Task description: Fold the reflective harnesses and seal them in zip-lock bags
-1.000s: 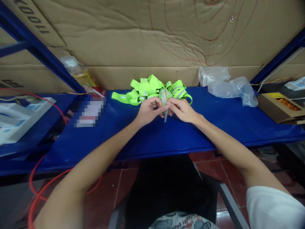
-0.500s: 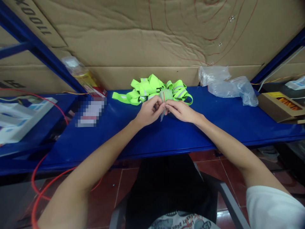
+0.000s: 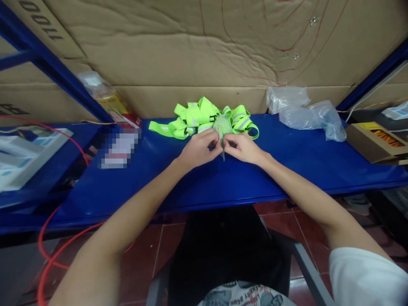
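Note:
Both my hands meet over the middle of the blue shelf (image 3: 197,182). My left hand (image 3: 199,148) and my right hand (image 3: 241,148) pinch a small rolled neon-green band in a clear bag (image 3: 222,126), held between their fingertips, with a thin red line showing on it. Just behind lies a loose pile of neon-green reflective bands (image 3: 200,117) against the cardboard wall.
Crumpled clear plastic bags (image 3: 302,112) lie at the back right. An open cardboard box with orange contents (image 3: 378,142) stands far right. A bottle and a red pack (image 3: 110,104) sit at the back left, white boxes (image 3: 22,155) far left. A red cable (image 3: 54,255) loops below.
My two hands have turned the small bagged roll between the fingertips and drawn closer together on it. The pile behind has not moved.

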`<state>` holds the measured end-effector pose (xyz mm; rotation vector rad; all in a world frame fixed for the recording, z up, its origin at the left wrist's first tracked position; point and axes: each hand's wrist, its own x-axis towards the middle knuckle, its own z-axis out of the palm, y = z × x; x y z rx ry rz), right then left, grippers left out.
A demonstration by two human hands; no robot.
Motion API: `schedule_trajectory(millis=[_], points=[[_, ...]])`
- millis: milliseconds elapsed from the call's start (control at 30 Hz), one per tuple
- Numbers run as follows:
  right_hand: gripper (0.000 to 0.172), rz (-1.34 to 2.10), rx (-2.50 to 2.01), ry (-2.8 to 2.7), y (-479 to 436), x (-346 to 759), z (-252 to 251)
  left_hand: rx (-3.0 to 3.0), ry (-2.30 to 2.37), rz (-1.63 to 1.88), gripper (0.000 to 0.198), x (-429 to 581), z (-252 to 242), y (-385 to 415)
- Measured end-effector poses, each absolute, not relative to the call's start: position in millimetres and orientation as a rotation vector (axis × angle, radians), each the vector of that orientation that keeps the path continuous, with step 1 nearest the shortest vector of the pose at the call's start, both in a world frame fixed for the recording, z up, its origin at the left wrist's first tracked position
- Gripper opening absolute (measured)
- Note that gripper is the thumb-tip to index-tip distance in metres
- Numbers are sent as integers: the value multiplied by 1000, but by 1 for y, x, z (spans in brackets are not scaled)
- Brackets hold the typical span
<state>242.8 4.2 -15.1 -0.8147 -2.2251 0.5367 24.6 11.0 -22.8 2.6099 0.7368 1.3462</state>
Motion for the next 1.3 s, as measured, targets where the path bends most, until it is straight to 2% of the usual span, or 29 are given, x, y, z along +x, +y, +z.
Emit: schedule_trajectory(millis=[300,367,467,567,633,767,833,933,1067,1167,1300], points=[[16,257,-937,-1972,22,270,-6,2416,1047,1490,22,5,-21,28],[15,257,-905,-1939,22,268,-7,2267,1090,1534,26,10,-26,27],[16,323,-829,-1909,19,260,-11,1919,1019,1469,20,18,-35,25],[21,396,-762,-1936,17,254,-13,1684,895,1322,50,25,-42,24],[23,446,-749,-1959,17,252,-16,1648,890,1313,57,28,-44,24],[16,673,-885,-1771,26,255,-26,1720,950,1480,26,27,-46,30],[24,699,-983,-1677,33,258,-33,1726,986,1617,16,22,-49,38],[45,697,-1060,-1622,43,260,-37,1588,945,1769,22,14,-53,52],[61,1055,-974,-1494,46,261,-29,1427,818,1675,30,9,-57,62],[61,1151,-866,-1429,47,267,-21,1436,830,1541,39,11,-57,61],[55,862,-823,-1391,62,284,-17,1479,841,1445,48,16,-55,56]])
